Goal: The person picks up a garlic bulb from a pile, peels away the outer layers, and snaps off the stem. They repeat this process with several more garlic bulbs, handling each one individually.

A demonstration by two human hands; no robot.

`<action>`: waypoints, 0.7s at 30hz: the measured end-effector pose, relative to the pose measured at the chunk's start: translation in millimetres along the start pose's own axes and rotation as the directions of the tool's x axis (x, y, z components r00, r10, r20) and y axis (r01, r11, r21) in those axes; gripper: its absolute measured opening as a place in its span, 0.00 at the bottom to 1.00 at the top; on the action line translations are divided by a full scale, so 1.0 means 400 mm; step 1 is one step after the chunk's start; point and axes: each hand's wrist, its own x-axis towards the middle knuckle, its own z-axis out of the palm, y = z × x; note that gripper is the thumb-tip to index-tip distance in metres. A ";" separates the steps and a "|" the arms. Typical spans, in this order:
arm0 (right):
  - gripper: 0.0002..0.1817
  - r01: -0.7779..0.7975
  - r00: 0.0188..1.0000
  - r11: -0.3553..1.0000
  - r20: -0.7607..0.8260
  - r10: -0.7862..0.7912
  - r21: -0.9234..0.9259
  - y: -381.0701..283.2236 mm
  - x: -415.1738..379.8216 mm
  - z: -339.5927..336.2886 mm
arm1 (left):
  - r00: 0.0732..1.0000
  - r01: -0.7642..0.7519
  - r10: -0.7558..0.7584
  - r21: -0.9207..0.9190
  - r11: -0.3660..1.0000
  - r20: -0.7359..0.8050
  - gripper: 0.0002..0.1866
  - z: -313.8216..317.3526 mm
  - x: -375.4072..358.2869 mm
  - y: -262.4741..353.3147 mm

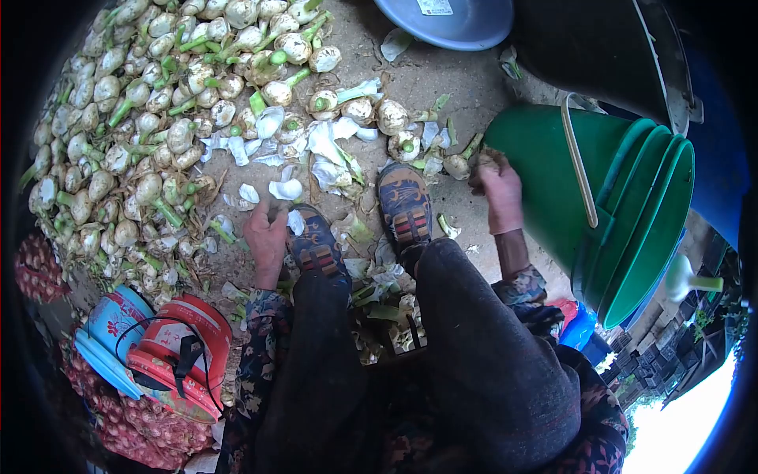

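Observation:
My left hand point(267, 238) is low over the ground beside my shoe, fingers apart, with a white piece of peel point(296, 222) near its fingertips. Loose white peels point(286, 189) lie just beyond it. My right hand point(500, 189) is beside the green bucket point(537, 158), its fingers curled around something dark that I cannot make out. Close to those fingertips lies a garlic-like bulb point(456, 167) with a stem. A clean white bulb with a green stem point(683, 278) shows by the bucket's rim, apart from both hands.
A big heap of soil-marked bulbs point(150, 142) covers the left side. At lower left are a red bucket point(185, 340), a light blue container point(114, 320) and red mesh sacks point(142, 426). A grey-blue basin point(450, 28) stands at the top. My shoes point(404, 207) are among peels.

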 end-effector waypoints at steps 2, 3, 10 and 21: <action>0.21 -0.155 0.981 0.988 -0.117 0.155 0.005 0.059 0.012 0.036 | 0.998 -0.047 0.047 -0.005 0.999 0.042 0.09 0.012 -0.006 0.022; 0.19 -0.234 0.957 0.960 -0.137 0.255 0.151 0.060 0.007 0.048 | 0.997 -0.049 0.048 0.010 0.999 0.067 0.10 0.015 -0.010 0.040; 0.12 -0.426 0.903 0.869 0.058 0.426 0.253 0.124 0.082 0.037 | 0.963 -0.242 0.232 0.061 0.968 0.136 0.10 0.041 -0.011 0.109; 0.24 -0.256 0.966 0.958 0.006 0.257 0.132 0.094 0.058 0.109 | 0.810 -0.450 0.454 -0.103 0.887 0.371 0.14 0.108 -0.006 0.260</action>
